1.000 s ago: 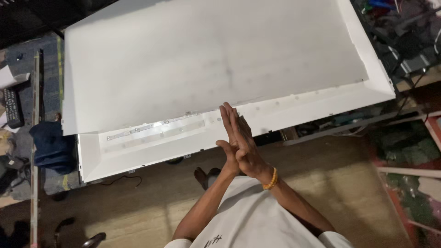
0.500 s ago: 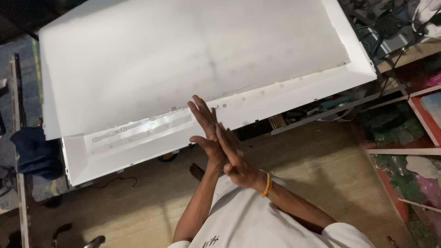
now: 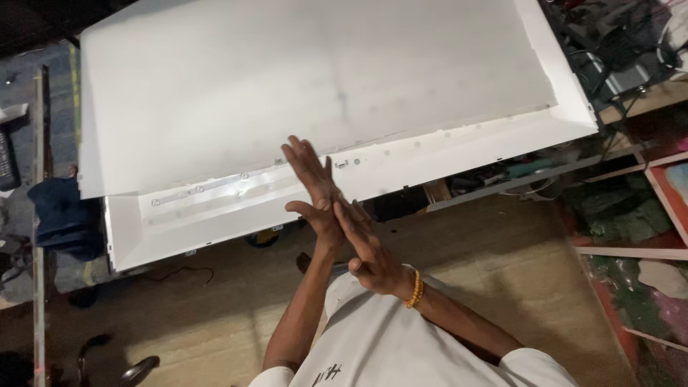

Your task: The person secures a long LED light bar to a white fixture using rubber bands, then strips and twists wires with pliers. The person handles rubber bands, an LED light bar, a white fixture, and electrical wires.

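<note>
My left hand (image 3: 309,179) and my right hand (image 3: 367,249) meet palm against palm in front of my chest, fingers straight, nothing between them. The left hand sits further forward, its fingertips over the near edge of a large white flat panel (image 3: 459,147). A white sheet (image 3: 287,79) covers most of the panel. At the panel's near left an uncovered strip shows a row of small round lenses (image 3: 215,188). An orange bead bracelet (image 3: 414,288) circles my right wrist.
The panel lies on a low stand above a wooden floor (image 3: 502,251). Dark cables and gear (image 3: 616,43) are piled at the back right. A dark blue cloth (image 3: 61,215) lies at the left, and framed boards (image 3: 645,244) lean at the right.
My palms were pressed evenly together; now the left hand has slid forward and the right hand back along it. The view has shifted a little over the panel.
</note>
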